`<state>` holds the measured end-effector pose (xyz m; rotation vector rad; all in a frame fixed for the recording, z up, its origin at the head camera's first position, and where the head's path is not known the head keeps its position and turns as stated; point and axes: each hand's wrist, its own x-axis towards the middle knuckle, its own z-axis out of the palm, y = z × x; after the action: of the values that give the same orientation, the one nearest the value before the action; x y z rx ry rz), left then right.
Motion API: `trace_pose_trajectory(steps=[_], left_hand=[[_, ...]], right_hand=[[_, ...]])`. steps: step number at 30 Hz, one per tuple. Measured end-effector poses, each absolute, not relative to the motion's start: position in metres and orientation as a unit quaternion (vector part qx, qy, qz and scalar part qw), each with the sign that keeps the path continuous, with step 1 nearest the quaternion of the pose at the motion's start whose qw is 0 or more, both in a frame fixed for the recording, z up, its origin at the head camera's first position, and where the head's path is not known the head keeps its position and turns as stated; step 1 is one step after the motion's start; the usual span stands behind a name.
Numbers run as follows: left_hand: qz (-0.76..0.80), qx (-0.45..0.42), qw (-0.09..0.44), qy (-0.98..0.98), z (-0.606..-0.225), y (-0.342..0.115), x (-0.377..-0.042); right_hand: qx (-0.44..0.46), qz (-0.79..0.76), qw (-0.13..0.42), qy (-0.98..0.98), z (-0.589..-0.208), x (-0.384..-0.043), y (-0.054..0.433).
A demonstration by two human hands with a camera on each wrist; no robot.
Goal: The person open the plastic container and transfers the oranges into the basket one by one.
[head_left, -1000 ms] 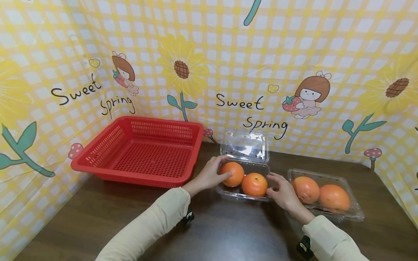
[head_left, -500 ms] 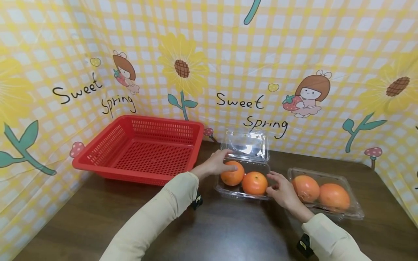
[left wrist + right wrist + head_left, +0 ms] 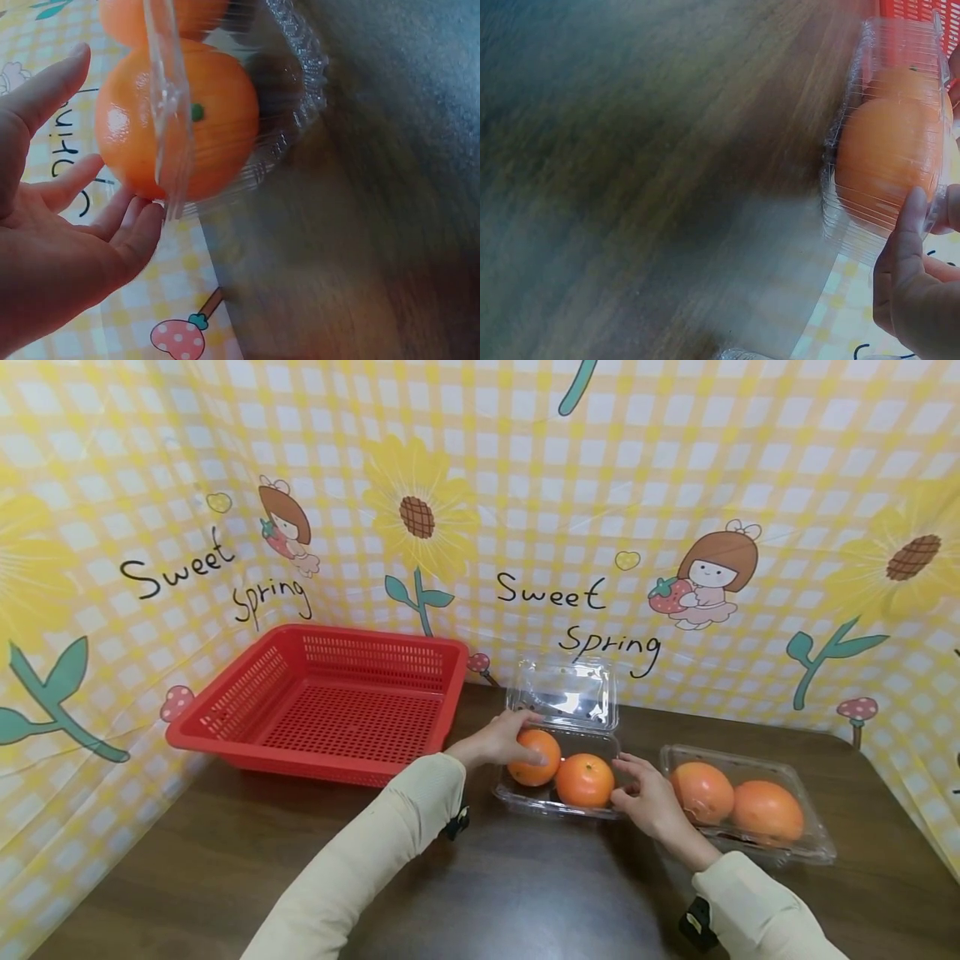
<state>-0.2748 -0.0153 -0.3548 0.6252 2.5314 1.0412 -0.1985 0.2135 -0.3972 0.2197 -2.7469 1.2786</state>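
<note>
A clear plastic clamshell box point(image 3: 555, 807) stands on the table with its lid point(image 3: 566, 693) raised at the back. Inside lie two oranges, a left orange point(image 3: 542, 752) and a right orange point(image 3: 585, 781). My left hand point(image 3: 495, 739) reaches over the box's left side, its thumb in front of the left orange. In the left wrist view its fingers are spread beside the orange point(image 3: 217, 127), fingertips near the box's rim. My right hand point(image 3: 648, 797) pinches the box's right edge; in the right wrist view a fingertip point(image 3: 913, 202) lies against the clear wall.
Another clear box point(image 3: 813, 852), holding two oranges point(image 3: 767, 814), sits to the right on the brown table point(image 3: 525, 893). A red slotted basket point(image 3: 300, 758) stands at the left. A yellow checked cloth point(image 3: 480, 485) hangs behind.
My left hand has moved slightly to the right and further over the left orange. My right hand stays at the box's right edge.
</note>
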Motion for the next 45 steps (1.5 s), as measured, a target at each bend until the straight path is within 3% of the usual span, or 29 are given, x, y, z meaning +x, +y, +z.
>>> trace_pose_trajectory(steps=[45], left_hand=[[0.301,0.207,0.161,0.917,-0.3645,-0.0130,-0.2826]], right_hand=[[0.074,0.432,0.042,-0.898,-0.3977,-0.1992,0.2131]])
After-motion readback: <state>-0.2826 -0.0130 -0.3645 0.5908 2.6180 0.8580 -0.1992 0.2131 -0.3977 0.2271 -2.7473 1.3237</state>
